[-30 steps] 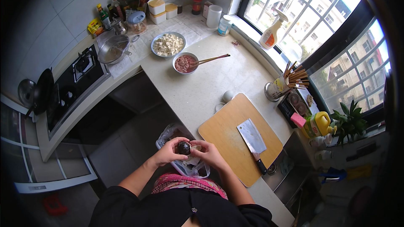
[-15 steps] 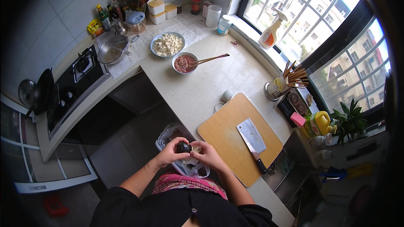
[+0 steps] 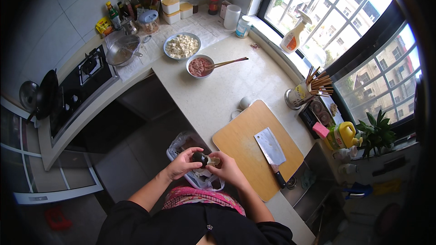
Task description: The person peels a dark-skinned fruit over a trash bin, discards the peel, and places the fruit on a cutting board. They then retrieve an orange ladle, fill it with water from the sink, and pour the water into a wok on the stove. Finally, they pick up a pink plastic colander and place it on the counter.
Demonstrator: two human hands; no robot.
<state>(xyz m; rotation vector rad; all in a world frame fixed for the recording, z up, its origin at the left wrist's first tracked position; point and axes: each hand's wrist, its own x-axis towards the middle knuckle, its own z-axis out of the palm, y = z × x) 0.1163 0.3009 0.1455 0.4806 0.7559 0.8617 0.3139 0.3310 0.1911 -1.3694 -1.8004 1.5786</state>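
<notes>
My left hand (image 3: 178, 167) is closed around a dark, glossy century egg (image 3: 199, 158), thumb below and fingers above. My right hand (image 3: 228, 170) pinches a pale piece of eggshell (image 3: 212, 160) at the egg's right side, its fingertips close against the egg. Both hands are over a bin lined with a clear plastic bag (image 3: 176, 144), which holds some pale scraps. To the right lies a wooden cutting board (image 3: 240, 136), and a cleaver (image 3: 270, 146) rests flat on it, its black handle toward me.
Farther back on the counter stand a bowl of minced meat (image 3: 198, 66) with chopsticks across it and a bowl of white tofu cubes (image 3: 181, 46). A chopstick holder (image 3: 298, 97) is by the window; a sink (image 3: 309, 172) lies right of the board. The stove (image 3: 84, 91) is at left.
The egg has turned and shifted slightly right in my left hand. My right fingers have drawn a little away from it, and more of the pale shell shows between them.
</notes>
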